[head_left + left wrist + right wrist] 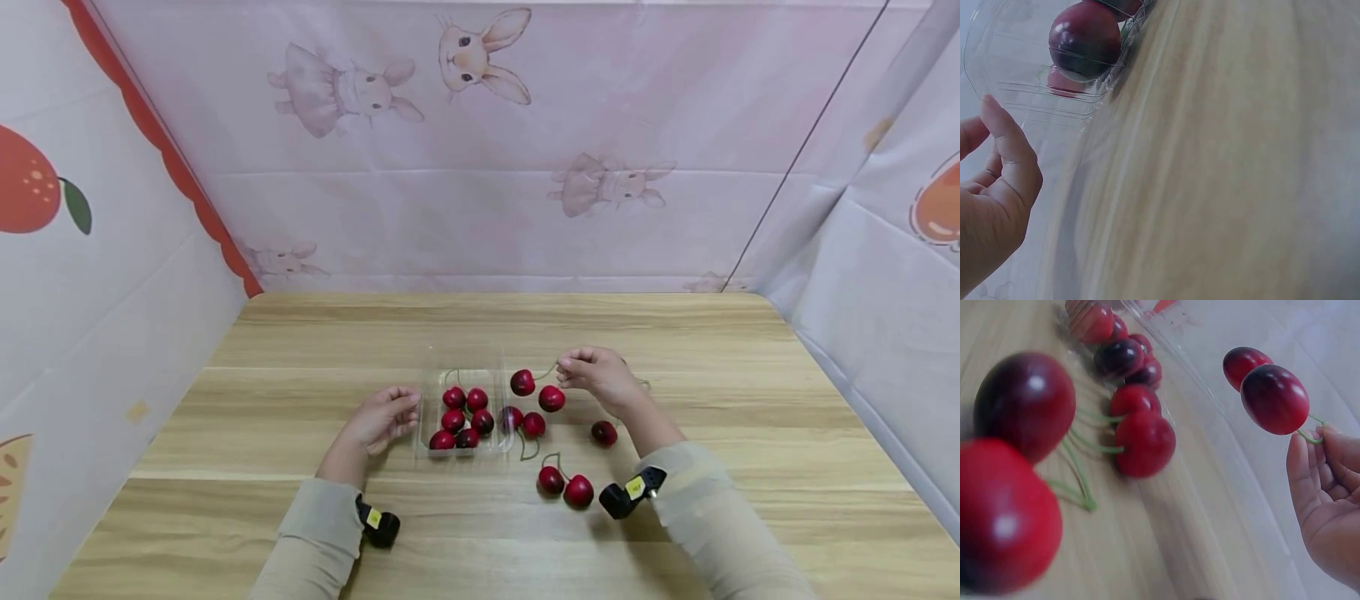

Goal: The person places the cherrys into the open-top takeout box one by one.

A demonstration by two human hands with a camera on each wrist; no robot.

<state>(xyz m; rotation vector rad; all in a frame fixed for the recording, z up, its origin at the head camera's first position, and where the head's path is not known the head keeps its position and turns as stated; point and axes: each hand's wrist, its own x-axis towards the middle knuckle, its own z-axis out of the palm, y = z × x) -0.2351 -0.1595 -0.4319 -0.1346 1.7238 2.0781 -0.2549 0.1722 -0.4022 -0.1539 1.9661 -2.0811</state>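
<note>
The left hand (384,418) pinches the edge of the clear plastic box (489,379) on the table (465,533). Six red cherries (453,420) sit inside the box. The right hand (600,378) is apart from the left one and pinches the thin green stems of two joined cherries (1274,400), which hang in the air beside the box. Another pair (533,425) lies just by the box, and one more pair (578,492) lies nearer the person. A dark red cherry (603,433) lies near the right wrist.
</note>
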